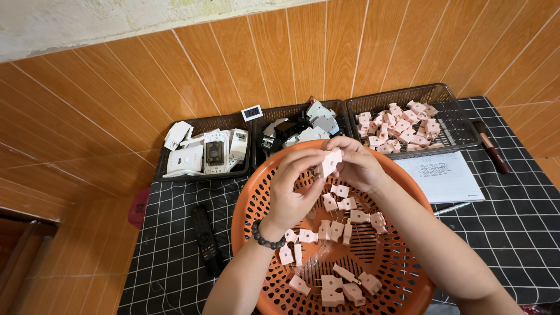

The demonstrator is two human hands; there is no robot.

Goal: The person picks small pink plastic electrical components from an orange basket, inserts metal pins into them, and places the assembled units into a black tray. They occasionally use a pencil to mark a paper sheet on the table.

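Left hand (294,186): It is in the middle of the picture, above the orange basket. Its fingers are curled and pinch the small pink plug piece from the left.
Right hand (359,166): It is just to the right of the left hand. Its fingers are bent and grip the same piece from the right.
Pink plug piece (331,161): It is held up between both hands, over the top part of the basket.
Orange basket (248,216): It is round and sits in the lower middle. Many more loose pink pieces (332,230) lie inside it.
Dark trays (449,96): Three stand in a row at the top, by the wall. The right one holds pink pieces, the other two hold white and black parts.
Remote control (204,239): It is black and lies left of the basket.
Paper sheet (446,178): It is white and lies right of the basket.
Cloth (513,221): It is black with white lines, under everything.
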